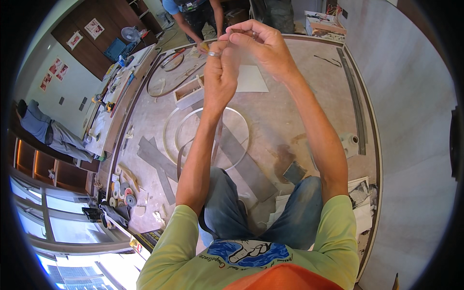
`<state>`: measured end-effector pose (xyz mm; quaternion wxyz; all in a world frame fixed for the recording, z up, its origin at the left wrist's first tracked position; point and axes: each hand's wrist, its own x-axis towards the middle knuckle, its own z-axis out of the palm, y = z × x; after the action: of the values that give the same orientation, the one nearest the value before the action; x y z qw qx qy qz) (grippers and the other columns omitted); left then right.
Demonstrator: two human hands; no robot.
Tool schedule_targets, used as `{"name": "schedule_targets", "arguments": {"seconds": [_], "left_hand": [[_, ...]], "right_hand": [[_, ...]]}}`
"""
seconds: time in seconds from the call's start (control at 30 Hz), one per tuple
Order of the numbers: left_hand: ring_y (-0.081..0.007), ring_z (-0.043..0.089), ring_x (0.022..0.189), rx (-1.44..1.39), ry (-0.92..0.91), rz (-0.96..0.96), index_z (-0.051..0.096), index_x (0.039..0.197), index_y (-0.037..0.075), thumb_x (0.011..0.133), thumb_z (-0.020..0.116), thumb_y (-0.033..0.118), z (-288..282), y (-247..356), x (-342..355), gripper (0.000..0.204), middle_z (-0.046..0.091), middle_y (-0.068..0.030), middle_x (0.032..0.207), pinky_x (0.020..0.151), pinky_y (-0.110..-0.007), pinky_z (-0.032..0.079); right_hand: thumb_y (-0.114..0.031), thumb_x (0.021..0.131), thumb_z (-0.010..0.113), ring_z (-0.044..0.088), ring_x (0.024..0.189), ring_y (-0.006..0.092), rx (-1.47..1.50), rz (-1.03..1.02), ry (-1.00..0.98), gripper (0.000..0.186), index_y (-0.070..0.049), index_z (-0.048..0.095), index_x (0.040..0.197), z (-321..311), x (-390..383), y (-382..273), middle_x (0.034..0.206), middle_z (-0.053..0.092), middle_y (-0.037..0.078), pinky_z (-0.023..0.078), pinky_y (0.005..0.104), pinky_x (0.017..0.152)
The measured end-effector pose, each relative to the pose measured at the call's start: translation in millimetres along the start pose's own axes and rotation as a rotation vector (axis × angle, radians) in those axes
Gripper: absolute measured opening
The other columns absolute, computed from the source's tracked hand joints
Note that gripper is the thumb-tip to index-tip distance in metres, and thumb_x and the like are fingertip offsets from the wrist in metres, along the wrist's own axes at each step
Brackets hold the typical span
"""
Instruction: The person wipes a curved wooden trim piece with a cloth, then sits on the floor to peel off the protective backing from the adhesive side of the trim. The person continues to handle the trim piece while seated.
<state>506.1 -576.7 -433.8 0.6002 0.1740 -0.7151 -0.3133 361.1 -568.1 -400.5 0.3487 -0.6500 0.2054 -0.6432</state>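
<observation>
Both arms reach forward, and the hands meet high in the middle of the head view. My left hand [220, 79], with a ring on one finger, is closed with its fingers curled. My right hand [268, 50] pinches close against it, thumb and fingertips together. Between them runs a thin brown strip [217, 142], which hangs below my left wrist in front of my knees. Its upper end is mostly hidden by my fingers. On the board beneath lie a pale ring-shaped hoop [249, 133] and flat grey strips [241, 162].
A wooden box [186, 95] and a white sheet [252, 79] lie ahead. Tape rolls [129, 199] sit at left, and a long dark strip [353, 96] runs along the right. A co-worker's hand [203, 47] works at the far edge. A workbench [108, 118] holds drills.
</observation>
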Motion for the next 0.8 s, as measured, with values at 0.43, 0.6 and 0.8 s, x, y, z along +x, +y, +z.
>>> {"name": "schedule_targets", "arguments": {"seconds": [0.43, 0.6, 0.8], "left_hand": [[-0.0018, 0.035, 0.058, 0.056, 0.038, 0.002, 0.054, 0.104, 0.006, 0.109, 0.045, 0.02, -4.3, -10.9, 1.2, 0.017, 0.044, 0.0056, 0.07, 0.049, -0.019, 0.028], [-0.001, 0.033, 0.057, 0.089, 0.031, -0.016, 0.055, 0.107, 0.006, 0.109, 0.047, 0.023, -8.7, -13.4, 1.4, 0.019, 0.041, 0.0074, 0.067, 0.049, -0.02, 0.026], [-0.003, 0.04, 0.066, 0.045, 0.007, -0.037, 0.058, 0.116, 0.004, 0.108, 0.047, 0.02, -6.8, -8.3, -0.9, 0.021, 0.05, 0.0044, 0.077, 0.058, -0.021, 0.032]], "right_hand": [[-0.014, 0.094, 0.071, 0.071, 0.097, 0.0158, -0.024, -0.072, 0.039, 0.023, 0.003, 0.069, 0.109, 2.4, 2.2, 10.2, 0.103, 0.075, 0.013, 0.054, 0.0268, 0.088], [-0.011, 0.093, 0.07, 0.069, 0.098, 0.0138, -0.038, 0.002, -0.005, 0.024, 0.0, 0.07, 0.114, 0.7, 1.1, 2.4, 0.105, 0.074, 0.01, 0.053, 0.0272, 0.09], [-0.009, 0.095, 0.067, 0.064, 0.104, 0.0093, -0.114, 0.128, -0.147, 0.032, -0.006, 0.067, 0.126, -22.3, -3.9, -15.5, 0.112, 0.071, 0.004, 0.05, 0.0251, 0.094]]}}
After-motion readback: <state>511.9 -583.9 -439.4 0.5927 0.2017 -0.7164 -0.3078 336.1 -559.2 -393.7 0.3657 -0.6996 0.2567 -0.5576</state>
